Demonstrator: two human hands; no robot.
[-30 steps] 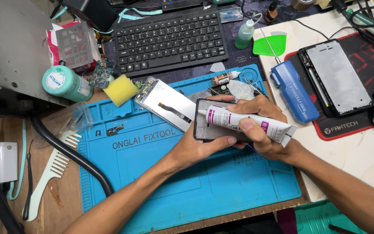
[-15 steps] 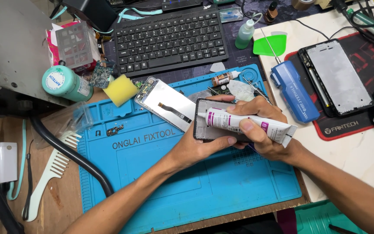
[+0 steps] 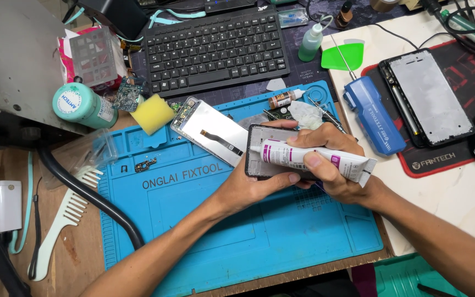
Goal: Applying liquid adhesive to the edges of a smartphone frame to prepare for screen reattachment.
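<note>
Closest to the person is a blue work mat [image 3: 237,231] that lies on a brown wooden bench [image 3: 61,264]. Over the middle of the mat the two hands are close together. The left hand [image 3: 248,187] is wrapped around the bottom edge of a dark phone frame [image 3: 268,157] and holds it up. The right hand [image 3: 325,165] squeezes a white glue tube [image 3: 314,158], with its tip at the frame's left edge. At 10 o'clock from the hands a phone screen panel [image 3: 210,132] lies tilted on the mat, and a yellow sponge [image 3: 152,114] sits past it. A white comb [image 3: 64,217] lies at 8 o'clock. At 2 o'clock are a blue power screwdriver [image 3: 375,114] and another phone [image 3: 427,99] on a red and black pad [image 3: 468,66]. Farthest away is a black keyboard [image 3: 215,49].
</note>
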